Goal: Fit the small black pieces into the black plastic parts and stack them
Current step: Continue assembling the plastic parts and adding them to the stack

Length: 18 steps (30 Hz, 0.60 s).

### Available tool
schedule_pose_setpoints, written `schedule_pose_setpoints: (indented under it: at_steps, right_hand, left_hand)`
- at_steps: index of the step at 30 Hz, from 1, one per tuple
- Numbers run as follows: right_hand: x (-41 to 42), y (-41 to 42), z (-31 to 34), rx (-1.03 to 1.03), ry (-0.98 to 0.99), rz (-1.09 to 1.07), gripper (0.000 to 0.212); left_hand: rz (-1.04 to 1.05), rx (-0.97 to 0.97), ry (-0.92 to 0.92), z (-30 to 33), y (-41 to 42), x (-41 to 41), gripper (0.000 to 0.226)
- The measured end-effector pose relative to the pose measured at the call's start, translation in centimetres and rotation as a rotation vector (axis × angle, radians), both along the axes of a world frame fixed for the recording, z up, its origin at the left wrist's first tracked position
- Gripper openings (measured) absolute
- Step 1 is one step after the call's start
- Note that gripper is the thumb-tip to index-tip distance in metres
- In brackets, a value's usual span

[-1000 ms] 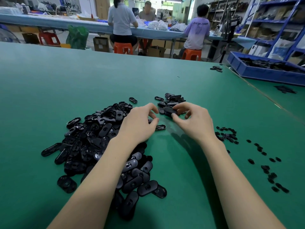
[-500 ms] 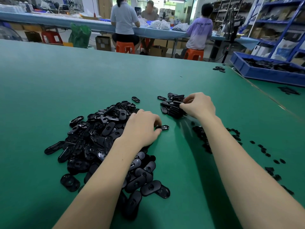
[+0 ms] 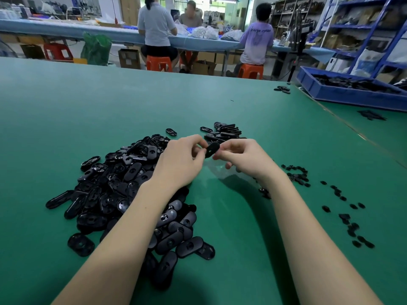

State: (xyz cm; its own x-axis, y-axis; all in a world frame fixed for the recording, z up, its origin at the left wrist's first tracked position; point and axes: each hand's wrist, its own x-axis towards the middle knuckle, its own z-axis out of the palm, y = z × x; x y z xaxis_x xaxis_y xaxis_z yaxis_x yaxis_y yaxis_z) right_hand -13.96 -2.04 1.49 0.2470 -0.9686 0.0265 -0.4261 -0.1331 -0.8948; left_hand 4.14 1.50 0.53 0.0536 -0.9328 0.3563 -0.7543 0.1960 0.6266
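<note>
A black oval plastic part (image 3: 211, 149) is held up above the green table (image 3: 88, 111) between both hands. My left hand (image 3: 180, 160) pinches its left end with thumb and forefinger. My right hand (image 3: 242, 157) has curled fingers at its right end; whether it also holds a small piece is hidden. A big loose heap of black oval parts (image 3: 123, 190) lies under my left forearm. Behind the hands sits a stack of parts (image 3: 224, 132). Small black pieces (image 3: 297, 175) are scattered to the right.
A blue bin of black parts (image 3: 352, 93) stands at the far right. Several loose parts (image 3: 282, 89) lie near the table's far edge. Three people sit on orange stools at a long table behind. Shelving fills the right background.
My right hand drew back from the stack toward me. My left hand lifted an oval part off the table, and both hands now meet on it.
</note>
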Motion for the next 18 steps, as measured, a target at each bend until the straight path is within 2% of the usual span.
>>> schedule_pose_setpoints:
  at_steps: [6,9,12,18]
  right_hand:
    - [-0.5,0.3,0.2,0.055,-0.075,0.032,0.004]
    - [-0.7,0.3,0.2,0.066,-0.085,0.000,0.008]
    - [-0.9,0.2,0.4,0.061,-0.042,0.003,0.016]
    - [-1.0,0.2,0.5,0.103,0.006,0.066,0.015]
  left_hand:
    - [-0.108,0.064,0.057,-0.2,0.0,-0.3,0.007]
    - [-0.167,0.090,0.069,-0.3,0.2,-0.3,0.031]
    - [-0.208,0.028,0.038,-0.2,0.3,-0.3,0.051]
    - [-0.192,0.002,0.002,-0.2,0.2,-0.5,0.027]
